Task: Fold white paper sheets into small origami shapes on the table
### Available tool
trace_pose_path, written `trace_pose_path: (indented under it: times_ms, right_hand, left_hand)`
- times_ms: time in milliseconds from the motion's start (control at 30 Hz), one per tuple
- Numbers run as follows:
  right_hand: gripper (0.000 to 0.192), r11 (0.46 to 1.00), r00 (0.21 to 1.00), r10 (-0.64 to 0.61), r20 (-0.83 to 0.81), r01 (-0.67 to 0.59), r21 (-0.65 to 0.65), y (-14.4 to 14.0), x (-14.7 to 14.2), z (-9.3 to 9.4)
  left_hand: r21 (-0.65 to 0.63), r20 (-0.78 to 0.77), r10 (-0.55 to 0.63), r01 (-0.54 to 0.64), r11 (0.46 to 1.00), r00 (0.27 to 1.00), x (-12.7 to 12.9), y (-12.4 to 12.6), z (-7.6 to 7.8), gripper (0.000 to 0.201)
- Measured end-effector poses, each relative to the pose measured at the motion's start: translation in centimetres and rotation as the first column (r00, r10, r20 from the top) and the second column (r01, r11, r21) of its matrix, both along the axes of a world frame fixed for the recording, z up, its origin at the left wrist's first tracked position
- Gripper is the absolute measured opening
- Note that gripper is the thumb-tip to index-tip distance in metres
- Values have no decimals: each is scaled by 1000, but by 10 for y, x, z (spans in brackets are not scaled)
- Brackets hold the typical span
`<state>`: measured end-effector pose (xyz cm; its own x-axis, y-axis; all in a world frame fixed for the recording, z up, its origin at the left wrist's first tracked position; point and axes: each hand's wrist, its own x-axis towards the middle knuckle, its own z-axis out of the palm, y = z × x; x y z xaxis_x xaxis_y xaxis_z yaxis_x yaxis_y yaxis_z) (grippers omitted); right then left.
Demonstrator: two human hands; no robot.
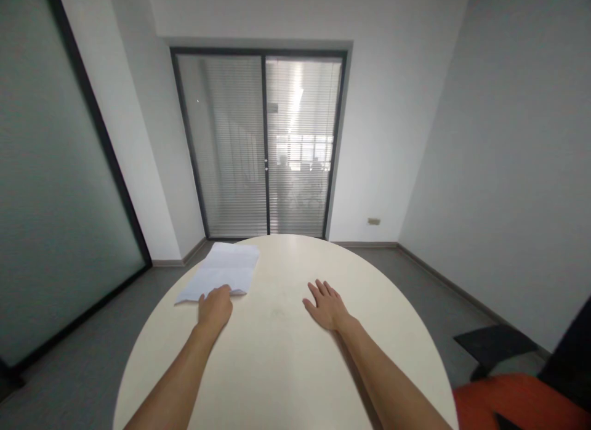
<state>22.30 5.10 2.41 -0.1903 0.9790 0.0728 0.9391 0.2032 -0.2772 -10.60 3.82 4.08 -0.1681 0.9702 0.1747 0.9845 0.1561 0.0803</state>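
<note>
A white sheet of paper with fold creases lies at the far left of the round cream table. My left hand is closed at the paper's near edge, its fingers curled over that edge, which lifts slightly beside them. Part of those fingers is hidden behind the back of the hand. To the right, my right hand rests palm down with its fingers spread, apart from the paper and holding nothing.
An orange chair seat with a black armrest stands at the lower right, close to the table's edge. Beyond the table are a glazed door with blinds and white walls. A frosted glass panel is on the left.
</note>
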Motion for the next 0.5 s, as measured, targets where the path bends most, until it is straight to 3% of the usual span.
trace_pose_path:
  times_ms: [167,267,333,400,500]
  right_hand:
    - [71,1000,1000,-6,30,6,6,-2,2,6]
    - [72,1000,999,-16,49,15,13,2,-1,8]
    - [71,999,998,-15,57,13,34,6,-6,9]
    - [66,994,998,-37,41,32,105,9,-9,10]
    - [44,977,999,-26,-21,30,210,16,-9,12]
  left_hand:
    - [-134,3,-79,79,988,997,-11,-5,11,41]
    - [-227,23,-94,97,969,995,-4,-6,21,48]
    - [-233,48,-136,144,962,990,15,-3,26,63]
    - [-135,76,-241,250,959,967,46,3,26,68]
    - [-57,101,-423,430,901,900,96,12,12,65]
